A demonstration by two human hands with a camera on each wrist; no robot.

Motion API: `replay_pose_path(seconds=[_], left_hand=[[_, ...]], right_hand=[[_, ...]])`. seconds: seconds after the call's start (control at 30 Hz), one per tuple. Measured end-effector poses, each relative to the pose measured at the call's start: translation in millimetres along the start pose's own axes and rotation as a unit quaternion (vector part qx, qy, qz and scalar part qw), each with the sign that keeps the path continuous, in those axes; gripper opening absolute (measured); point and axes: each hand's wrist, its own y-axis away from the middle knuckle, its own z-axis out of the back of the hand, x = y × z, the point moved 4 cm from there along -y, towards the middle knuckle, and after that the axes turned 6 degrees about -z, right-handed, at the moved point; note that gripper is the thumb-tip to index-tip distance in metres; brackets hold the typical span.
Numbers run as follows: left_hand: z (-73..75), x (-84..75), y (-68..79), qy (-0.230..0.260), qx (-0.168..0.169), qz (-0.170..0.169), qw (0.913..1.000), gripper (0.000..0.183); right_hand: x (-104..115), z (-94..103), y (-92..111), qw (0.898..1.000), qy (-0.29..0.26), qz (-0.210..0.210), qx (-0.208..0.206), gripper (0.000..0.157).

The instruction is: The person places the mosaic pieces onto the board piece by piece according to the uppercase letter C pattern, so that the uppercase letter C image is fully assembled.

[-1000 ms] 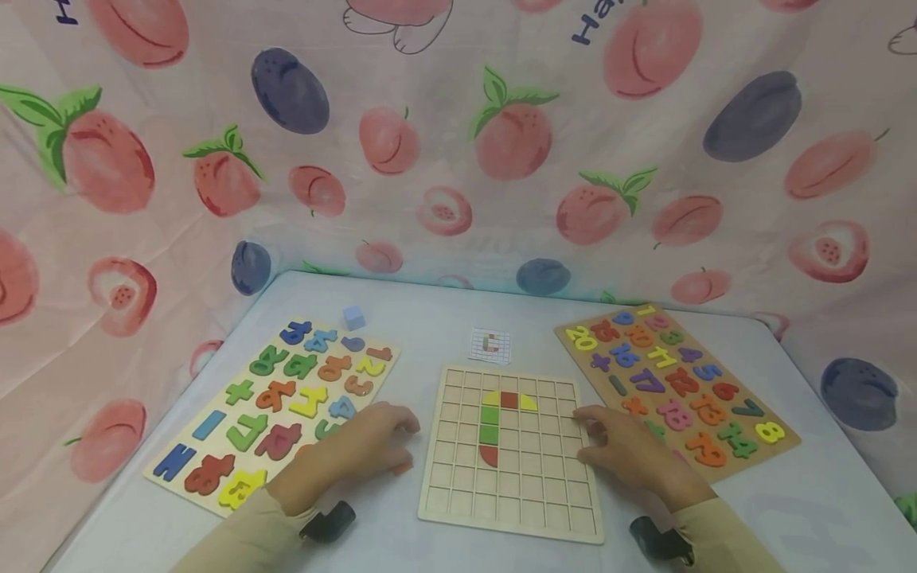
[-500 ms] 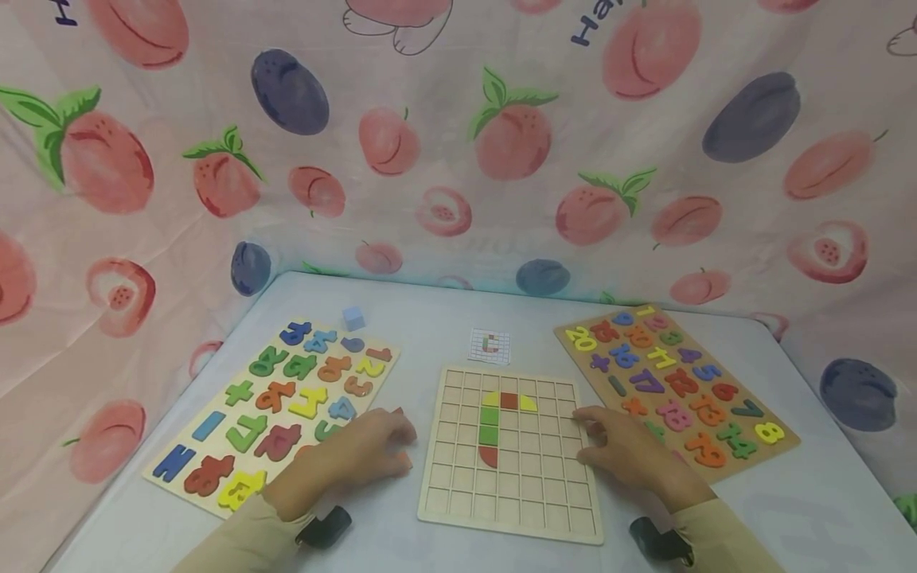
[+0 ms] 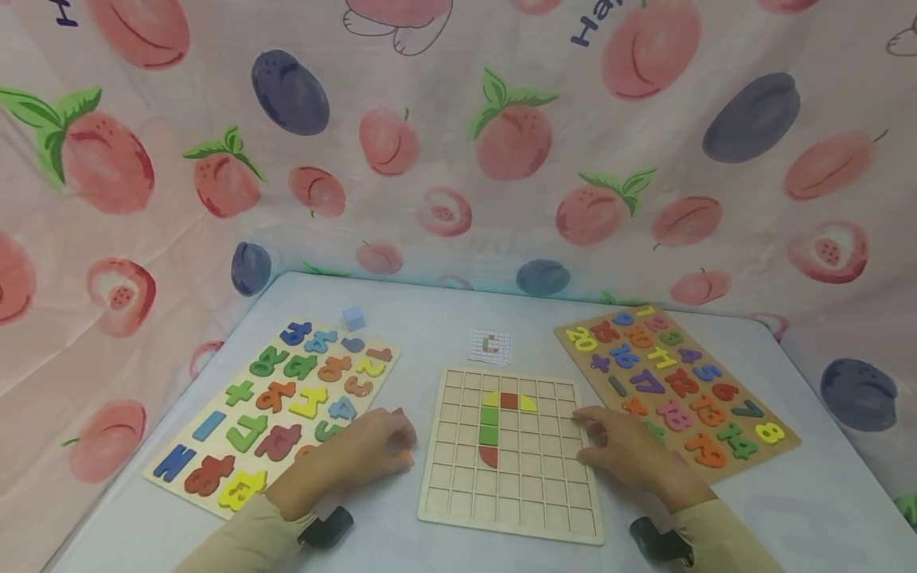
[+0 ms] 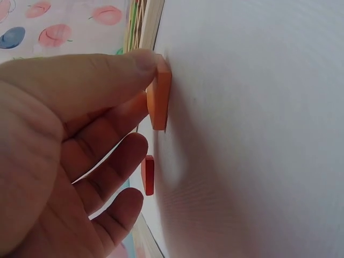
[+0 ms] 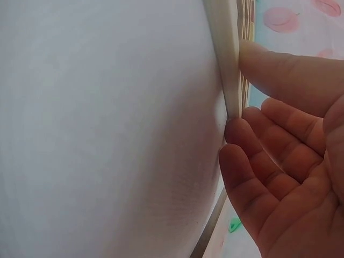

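Note:
My left hand (image 3: 372,450), left of the grid board, pinches an orange wooden piece (image 4: 160,99) between thumb and index finger, close over the white table. A flat red piece (image 4: 148,174) lies beyond it, near the other fingertips; in the head view it is mostly hidden by the hand. The pale wooden grid board (image 3: 526,485) carries red, green and yellow pieces (image 3: 489,426) in a hook shape. Along the board's right edge rests my right hand (image 3: 626,450), its thumb and relaxed fingertips touching the rim, with no piece in it.
Behind the board lies a small pattern card (image 3: 490,346). Number boards flank it: a cream one (image 3: 161,471) at left, partly under the left arm, and a brown one (image 3: 777,446) at right. A light blue cube (image 3: 354,318) stands at the back left.
My left fingers have drawn back slightly and closed in on the orange piece; a bit of the red piece now shows beyond them. The right hand and board stay put.

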Motion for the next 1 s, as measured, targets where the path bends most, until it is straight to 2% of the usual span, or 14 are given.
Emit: replay_pose_path(seconds=[0.4,0.67,1.0], left_hand=[[-2.0,-4.2,-5.1,0.0,-0.008,-0.012,0.9999,0.016],[1.3,-3.3,-0.9,-0.001,-0.012,-0.009,0.9999,0.023],[1.7,3.8,-0.7,0.019,0.005,0.001,0.9998,0.025]], right_hand=[[0.8,0.9,1.5,1.0,-0.001,0.007,-0.004,0.057],[0.2,0.3,3.1,1.0,-0.008,0.008,-0.005,0.057],[1.6,1.0,2.8,1.0,-0.006,0.011,-0.005,0.056]])
